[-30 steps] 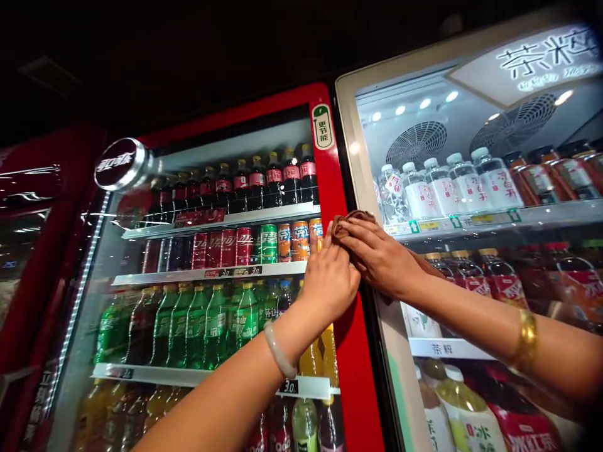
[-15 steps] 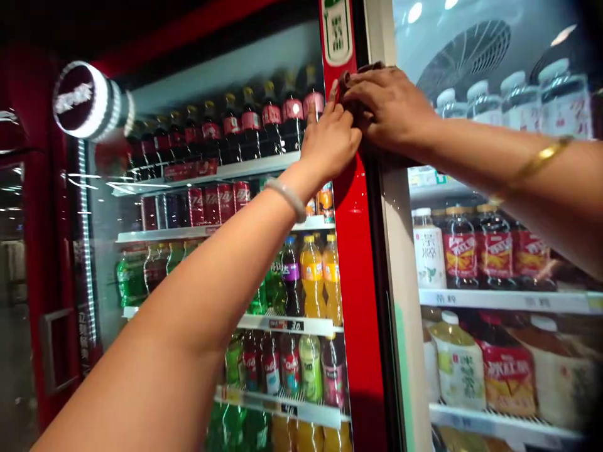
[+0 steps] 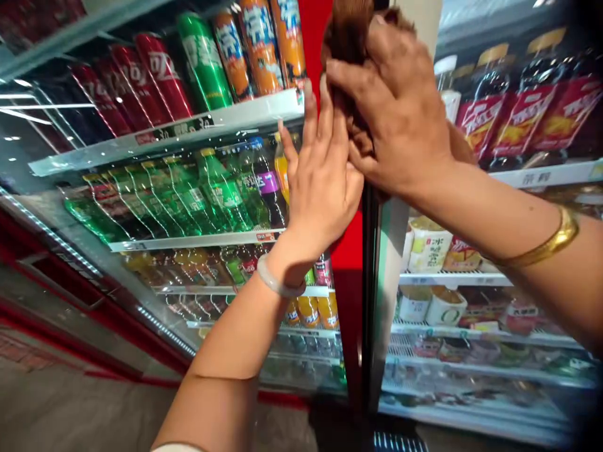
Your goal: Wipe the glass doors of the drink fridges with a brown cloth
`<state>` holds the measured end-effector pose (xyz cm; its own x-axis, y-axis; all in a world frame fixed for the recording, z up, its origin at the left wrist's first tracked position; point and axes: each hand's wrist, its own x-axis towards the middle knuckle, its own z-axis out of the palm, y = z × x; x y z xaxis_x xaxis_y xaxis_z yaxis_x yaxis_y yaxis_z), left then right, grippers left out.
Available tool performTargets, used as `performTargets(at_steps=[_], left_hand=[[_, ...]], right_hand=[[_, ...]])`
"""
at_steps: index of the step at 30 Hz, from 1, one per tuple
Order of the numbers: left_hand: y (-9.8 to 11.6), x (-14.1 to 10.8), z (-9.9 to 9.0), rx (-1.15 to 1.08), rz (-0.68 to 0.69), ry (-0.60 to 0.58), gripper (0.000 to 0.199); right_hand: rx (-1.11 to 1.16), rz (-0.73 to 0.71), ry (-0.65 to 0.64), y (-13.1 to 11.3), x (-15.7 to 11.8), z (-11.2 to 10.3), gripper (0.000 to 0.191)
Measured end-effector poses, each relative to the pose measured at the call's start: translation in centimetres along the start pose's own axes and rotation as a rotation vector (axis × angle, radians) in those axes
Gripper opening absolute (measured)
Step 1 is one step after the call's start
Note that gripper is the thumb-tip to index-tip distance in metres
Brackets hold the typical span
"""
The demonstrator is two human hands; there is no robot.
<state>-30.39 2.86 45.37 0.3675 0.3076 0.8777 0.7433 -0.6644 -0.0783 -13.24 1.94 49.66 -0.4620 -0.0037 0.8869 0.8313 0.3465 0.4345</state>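
My left hand [image 3: 320,176] lies against the red edge of the fridge door [image 3: 347,242], its fingers stretched upward and apart, with a pale bangle at the wrist. Just to its right, my right hand [image 3: 400,107] grips a bunched brown cloth [image 3: 351,28] and presses it on the door frame. Part of the cloth hangs below the fingers, between the two hands. A gold bangle is on my right wrist.
Behind the glass at left are shelves of red cans [image 3: 164,72], orange cans [image 3: 261,50] and green bottles [image 3: 223,188]. A second fridge at right holds red-labelled bottles [image 3: 522,119]. Grey floor [image 3: 89,408] shows at the lower left.
The view has tilted down, showing lower shelves and the floor. Both hands are lower on the door frame, and the left fingers are more spread. The cloth is still in my right hand.
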Motion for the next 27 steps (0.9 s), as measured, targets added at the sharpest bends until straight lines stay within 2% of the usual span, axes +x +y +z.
performTargets(at_steps=[2,3,5,7,9,10,11,12,14,17,19,21,25,27], left_hand=[[0.6,-1.6,0.6,-0.034,-0.025,-0.024,0.072],[1.2,-3.9,1.2,-0.053,-0.022,-0.043,0.073],[2.8,-11.2,3.2,-0.105,-0.023,-0.131,0.075],[4.6,-19.9,5.8,-0.149,-0.012,-0.215,0.074],[5.9,-27.0,8.3,-0.14,-0.055,-0.262,0.078],[6.2,-29.3,9.3,-0.13,-0.073,-0.27,0.079],[6.2,-30.5,9.9,-0.112,-0.069,-0.248,0.079],[5.9,-30.6,10.3,-0.101,-0.056,-0.231,0.078],[5.0,-28.4,10.2,-0.092,-0.027,-0.181,0.076],[3.5,-23.6,9.6,-0.112,-0.018,-0.103,0.077],[3.4,-22.7,9.7,-0.135,-0.018,-0.047,0.078],[4.0,-24.7,10.4,-0.16,-0.018,-0.026,0.08],[5.9,-32.0,11.9,-0.193,-0.074,-0.176,0.082],[6.1,-33.0,12.0,-0.204,-0.05,-0.186,0.081]], right_hand=[[0.013,0.062,0.004,-1.4,-2.0,0.7,0.057],[0.04,0.073,0.003,-2.9,-4.4,0.9,0.052],[0.134,0.118,-0.009,-7.2,-11.7,1.0,0.047],[0.179,0.152,-0.108,-11.9,-19.9,0.7,0.049],[0.184,0.072,-0.151,-15.4,-26.4,0.6,0.051],[0.194,0.018,-0.143,-16.4,-28.2,0.6,0.05],[0.184,0.006,-0.148,-16.8,-29.1,0.7,0.05],[0.179,-0.006,-0.148,-16.7,-29.0,0.8,0.051],[0.203,0.06,-0.153,-15.4,-26.7,1.2,0.051],[0.319,0.294,-0.142,-13.0,-22.4,2.3,0.044],[0.399,0.419,-0.114,-12.7,-21.7,2.8,0.042],[0.454,0.441,-0.115,-13.8,-23.4,2.6,0.042],[0.463,0.397,-0.19,-17.4,-28.6,0.7,0.039],[0.442,0.415,-0.229,-17.8,-29.0,-0.1,0.037]])
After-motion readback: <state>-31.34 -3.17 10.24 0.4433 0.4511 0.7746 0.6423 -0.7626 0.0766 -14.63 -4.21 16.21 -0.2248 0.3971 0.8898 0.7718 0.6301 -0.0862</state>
